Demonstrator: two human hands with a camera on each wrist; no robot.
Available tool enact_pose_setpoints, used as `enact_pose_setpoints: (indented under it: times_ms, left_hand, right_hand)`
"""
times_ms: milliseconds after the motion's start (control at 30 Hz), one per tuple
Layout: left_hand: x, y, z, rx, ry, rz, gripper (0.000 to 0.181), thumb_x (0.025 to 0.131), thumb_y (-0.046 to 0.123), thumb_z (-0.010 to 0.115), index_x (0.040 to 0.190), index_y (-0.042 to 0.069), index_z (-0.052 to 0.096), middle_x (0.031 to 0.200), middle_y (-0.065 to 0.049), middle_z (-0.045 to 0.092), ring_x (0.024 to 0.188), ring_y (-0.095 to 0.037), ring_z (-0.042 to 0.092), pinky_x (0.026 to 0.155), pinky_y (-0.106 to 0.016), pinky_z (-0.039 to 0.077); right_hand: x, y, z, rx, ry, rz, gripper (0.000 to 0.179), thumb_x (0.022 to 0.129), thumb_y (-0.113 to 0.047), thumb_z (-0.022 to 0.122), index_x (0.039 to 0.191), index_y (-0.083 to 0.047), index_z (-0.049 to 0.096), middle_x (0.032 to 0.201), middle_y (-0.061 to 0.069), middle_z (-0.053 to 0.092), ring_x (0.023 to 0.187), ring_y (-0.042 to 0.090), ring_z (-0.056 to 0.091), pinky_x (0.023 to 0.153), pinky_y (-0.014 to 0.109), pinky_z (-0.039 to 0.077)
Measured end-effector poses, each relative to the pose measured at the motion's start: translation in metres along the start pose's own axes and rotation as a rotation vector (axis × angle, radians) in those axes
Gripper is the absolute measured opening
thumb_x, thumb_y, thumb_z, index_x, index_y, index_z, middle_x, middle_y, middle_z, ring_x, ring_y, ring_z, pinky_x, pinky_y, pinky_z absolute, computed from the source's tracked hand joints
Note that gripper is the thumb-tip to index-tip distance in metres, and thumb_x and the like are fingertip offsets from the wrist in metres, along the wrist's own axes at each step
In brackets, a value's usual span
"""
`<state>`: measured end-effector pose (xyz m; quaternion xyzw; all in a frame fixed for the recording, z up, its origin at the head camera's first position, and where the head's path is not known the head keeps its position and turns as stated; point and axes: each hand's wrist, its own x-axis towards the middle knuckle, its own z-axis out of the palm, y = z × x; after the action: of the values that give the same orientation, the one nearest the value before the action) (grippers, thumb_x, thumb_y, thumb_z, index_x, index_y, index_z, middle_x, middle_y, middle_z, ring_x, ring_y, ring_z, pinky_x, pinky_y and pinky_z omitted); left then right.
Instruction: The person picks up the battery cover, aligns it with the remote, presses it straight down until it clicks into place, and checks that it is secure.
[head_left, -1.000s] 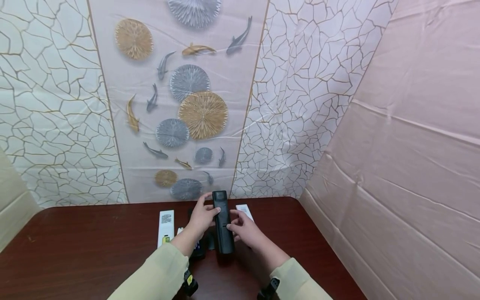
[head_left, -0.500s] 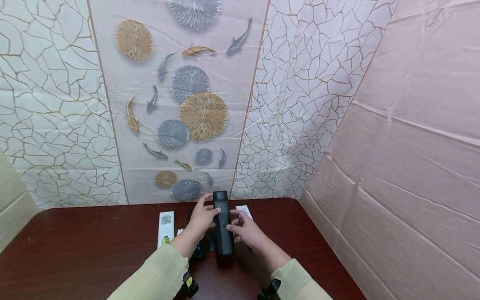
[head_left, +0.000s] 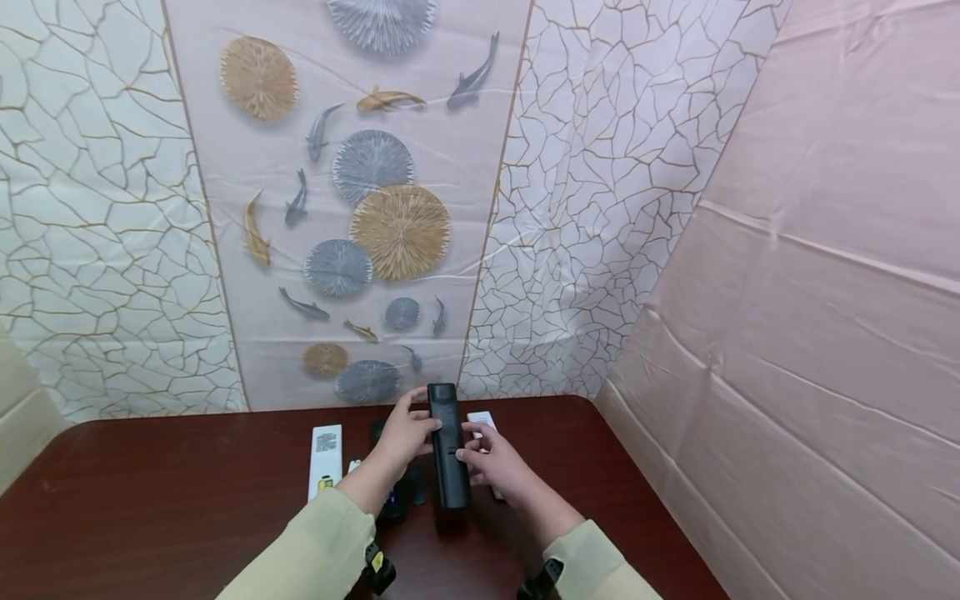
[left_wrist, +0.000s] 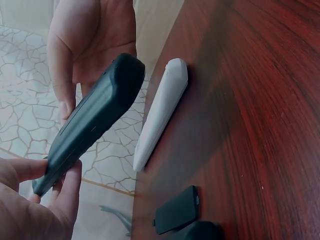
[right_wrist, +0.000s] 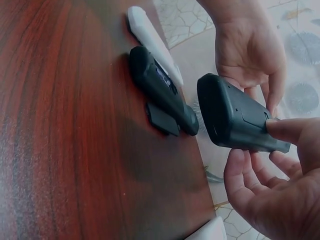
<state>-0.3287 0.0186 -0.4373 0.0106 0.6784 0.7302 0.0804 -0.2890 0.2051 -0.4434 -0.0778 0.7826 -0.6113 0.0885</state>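
Observation:
A black, remote-like handset (head_left: 449,467) is held above the table, its back turned up and one end raised toward the wall. My left hand (head_left: 405,437) pinches its left side near the far end, thumb on the back. On the opposite side, my right hand (head_left: 497,467) grips it lower down. In the right wrist view, the thumb presses by the notch of the battery cover (right_wrist: 252,117), while the fingers lie underneath. The cover looks seated. The handset's front is hidden.
On the table to the left lie a white device (head_left: 326,458) with labels and another black handset (right_wrist: 155,82). Beside that handset is a loose flat black cover (left_wrist: 177,210). Another white device (left_wrist: 162,115) lies to the right. A patterned cloth wall (head_left: 405,229) borders the table's back.
The head view has shifted slightly. Both hands keep nearly the same hold on the black handset, the right thumb staying near the cover's notch.

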Motion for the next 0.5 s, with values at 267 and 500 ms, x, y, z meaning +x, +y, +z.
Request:
enact_pose_setpoints:
  times_ms: [267, 500]
  left_hand:
    - [0.011, -0.012, 0.013, 0.052, 0.073, -0.005, 0.062, 0.095, 0.003, 0.063, 0.15, 0.015, 0.038, 0.128, -0.024, 0.055, 0.104, -0.036, 0.065, 0.073, -0.046, 0.058]
    - [0.028, -0.029, 0.019, 0.13, 0.116, -0.048, 0.064, 0.095, 0.002, 0.064, 0.151, 0.013, 0.037, 0.13, -0.025, 0.055, 0.1, -0.034, 0.064, 0.067, -0.042, 0.056]
  right_hand:
    - [-0.002, 0.011, -0.005, 0.023, 0.094, 0.002, 0.043, 0.098, -0.008, 0.057, 0.139, 0.002, 0.046, 0.103, 0.013, 0.058, 0.079, 0.021, 0.062, 0.071, 0.044, 0.058]
    - [-0.009, 0.012, -0.013, 0.039, 0.125, 0.004, 0.04, 0.099, -0.006, 0.054, 0.137, 0.004, 0.046, 0.099, 0.009, 0.056, 0.082, 0.027, 0.061, 0.067, 0.038, 0.058]
